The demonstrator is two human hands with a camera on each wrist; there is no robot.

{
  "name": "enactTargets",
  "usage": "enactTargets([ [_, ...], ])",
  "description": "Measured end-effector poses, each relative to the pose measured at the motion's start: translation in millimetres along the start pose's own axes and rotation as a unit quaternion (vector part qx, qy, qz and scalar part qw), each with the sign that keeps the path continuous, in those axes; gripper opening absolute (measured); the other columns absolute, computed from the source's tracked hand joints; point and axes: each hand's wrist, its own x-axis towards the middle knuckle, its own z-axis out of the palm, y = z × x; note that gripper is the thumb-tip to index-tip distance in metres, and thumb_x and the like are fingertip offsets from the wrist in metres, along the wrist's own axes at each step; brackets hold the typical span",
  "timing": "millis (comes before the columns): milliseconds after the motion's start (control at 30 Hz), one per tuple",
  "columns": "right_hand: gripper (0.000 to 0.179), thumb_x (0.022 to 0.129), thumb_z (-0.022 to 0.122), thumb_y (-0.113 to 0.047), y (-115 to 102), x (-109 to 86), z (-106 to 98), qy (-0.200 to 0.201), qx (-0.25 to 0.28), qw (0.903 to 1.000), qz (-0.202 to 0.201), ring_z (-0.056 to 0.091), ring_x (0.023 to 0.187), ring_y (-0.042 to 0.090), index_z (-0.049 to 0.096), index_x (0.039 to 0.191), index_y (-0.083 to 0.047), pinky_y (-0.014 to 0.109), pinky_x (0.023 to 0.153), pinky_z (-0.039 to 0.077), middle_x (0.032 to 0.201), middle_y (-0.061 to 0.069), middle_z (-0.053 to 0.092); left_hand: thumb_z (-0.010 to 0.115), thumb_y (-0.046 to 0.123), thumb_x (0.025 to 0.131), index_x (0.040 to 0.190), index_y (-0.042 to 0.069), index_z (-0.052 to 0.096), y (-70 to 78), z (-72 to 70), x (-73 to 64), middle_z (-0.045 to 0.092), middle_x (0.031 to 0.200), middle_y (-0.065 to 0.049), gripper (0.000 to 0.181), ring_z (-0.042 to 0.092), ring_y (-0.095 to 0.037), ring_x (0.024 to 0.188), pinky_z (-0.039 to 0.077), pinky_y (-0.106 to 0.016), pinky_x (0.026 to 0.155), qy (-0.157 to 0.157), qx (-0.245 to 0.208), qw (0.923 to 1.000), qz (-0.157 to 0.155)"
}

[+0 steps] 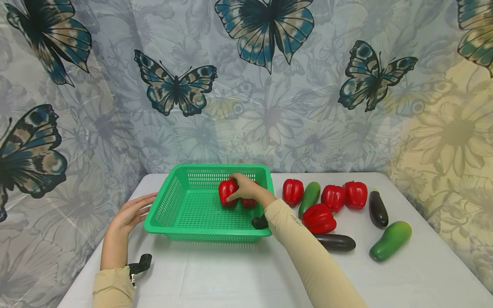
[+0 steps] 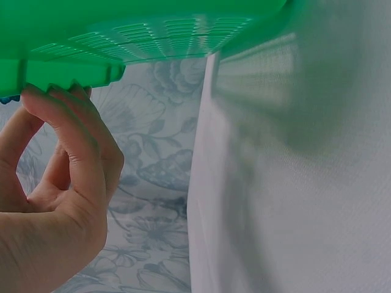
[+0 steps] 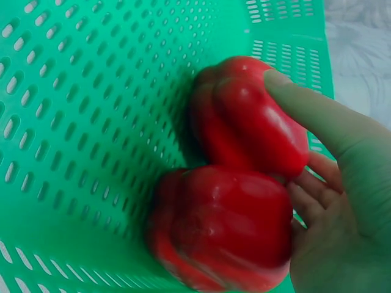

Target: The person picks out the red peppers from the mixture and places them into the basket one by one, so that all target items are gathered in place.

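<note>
My right hand (image 1: 246, 188) reaches into the green plastic basket (image 1: 208, 232) and grips a red bell pepper (image 1: 227, 191). In the right wrist view the thumb lies across this pepper (image 3: 250, 116), with fingers behind its far side. A second red bell pepper (image 1: 248, 203) sits in the basket right beside it, partly covered by the hand; in the right wrist view this pepper (image 3: 226, 229) is close against the first. At the basket's left side is my left hand (image 1: 131, 212), fingers extended. In the left wrist view, its fingertips (image 2: 36, 91) touch the rim.
Right of the basket lie several red bell peppers (image 1: 319, 218), a cucumber (image 1: 310, 199), an eggplant (image 1: 378, 209), another eggplant (image 1: 336, 242) partly behind my right sleeve, and a green oblong vegetable (image 1: 390, 241). A butterfly-patterned cloth (image 1: 269, 128) hangs behind the white table (image 1: 215, 273).
</note>
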Motion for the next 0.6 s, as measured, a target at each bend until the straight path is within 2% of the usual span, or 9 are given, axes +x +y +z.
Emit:
enactTargets([
  [333,0.078,0.081,0.081,-0.023,-2.1,-0.8,-1.0,0.028,0.049,0.9984,-0.004,0.040,0.141,0.026,0.042,0.146,-0.008,0.045,0.114,0.036,0.149,0.009,0.046,0.065,0.029,0.096,0.109,0.034,0.071,1.3,0.0,1.7,0.065,0.100,0.026,0.016,0.064,0.003,0.095,0.053,-0.021,0.082,0.006,0.004,0.9999,-0.010],
  [600,0.080,0.081,0.081,-0.025,-3.7,0.1,-5.0,0.032,0.061,0.9974,-0.018,0.038,0.142,0.025,0.040,0.148,-0.009,0.044,0.115,0.035,0.151,0.008,0.043,0.064,0.029,0.096,0.109,0.035,0.070,-1.2,-2.2,3.2,0.065,0.100,0.027,0.016,0.064,0.003,0.095,0.053,-0.021,0.083,0.002,0.010,0.9999,-0.011],
])
